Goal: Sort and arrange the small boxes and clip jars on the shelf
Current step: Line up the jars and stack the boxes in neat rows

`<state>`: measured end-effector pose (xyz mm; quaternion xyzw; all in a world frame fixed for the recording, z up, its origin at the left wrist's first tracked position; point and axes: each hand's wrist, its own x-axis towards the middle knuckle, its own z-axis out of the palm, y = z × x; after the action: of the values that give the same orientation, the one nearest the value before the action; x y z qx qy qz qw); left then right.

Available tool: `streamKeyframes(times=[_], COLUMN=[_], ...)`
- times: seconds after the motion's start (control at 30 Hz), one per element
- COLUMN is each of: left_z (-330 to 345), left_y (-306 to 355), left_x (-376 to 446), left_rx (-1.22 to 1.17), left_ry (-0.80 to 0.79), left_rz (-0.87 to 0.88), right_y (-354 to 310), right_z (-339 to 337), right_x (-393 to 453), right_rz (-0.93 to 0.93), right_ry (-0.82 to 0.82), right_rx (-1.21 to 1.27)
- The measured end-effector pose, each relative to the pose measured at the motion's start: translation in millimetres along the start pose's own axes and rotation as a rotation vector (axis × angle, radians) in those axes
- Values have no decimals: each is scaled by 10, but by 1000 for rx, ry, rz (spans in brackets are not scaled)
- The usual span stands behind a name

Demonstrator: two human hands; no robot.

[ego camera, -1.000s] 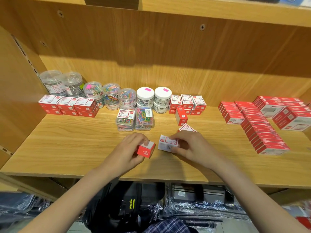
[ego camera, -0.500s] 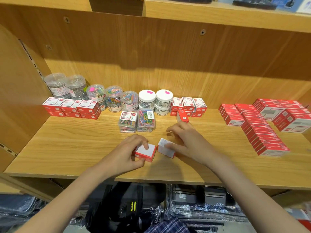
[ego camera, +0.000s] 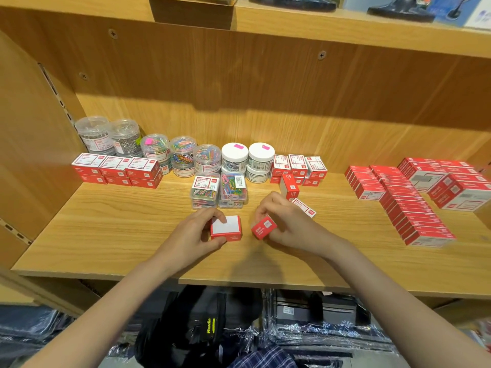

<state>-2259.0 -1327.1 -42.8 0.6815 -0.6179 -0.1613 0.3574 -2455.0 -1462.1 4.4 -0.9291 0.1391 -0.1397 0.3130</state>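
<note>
Two hands, each holding a small red box at the front middle of the wooden shelf (ego camera: 106,235).

The left hand (ego camera: 194,235) reaches in from below, fingers curled over the top and thumb under a red box with a white top (ego camera: 226,228) that sits low over the shelf. The right hand (ego camera: 287,227) pinches a tilted red box (ego camera: 263,227) with its fingers bent round it, just beside the first. Behind them stand clear cases of coloured clips (ego camera: 219,191), with clip jars (ego camera: 207,158) in a row along the back.
</note>
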Motion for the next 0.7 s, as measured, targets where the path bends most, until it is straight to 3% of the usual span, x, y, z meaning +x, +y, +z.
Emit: streamKeyframes(times=[0.23, 0.43, 0.57, 0.7], left_z=[-24, -118, -122, -126], left_y=[-29, -24, -35, -47], left_x=[-20, 9, -54, -120], left_rx=[-20, -81, -16, -9], left_ry=[4, -70, 0, 30], left_rz=[7, -21, -25, -6], right_y=[189, 55, 61, 28], right_z=[-60, 103, 112, 151], right_x=[-207, -171, -138, -97], right_rz=[111, 190, 162, 186], right_ry=[-168, -35, -92, -37], right_rx=[-177, -149, -107, -142])
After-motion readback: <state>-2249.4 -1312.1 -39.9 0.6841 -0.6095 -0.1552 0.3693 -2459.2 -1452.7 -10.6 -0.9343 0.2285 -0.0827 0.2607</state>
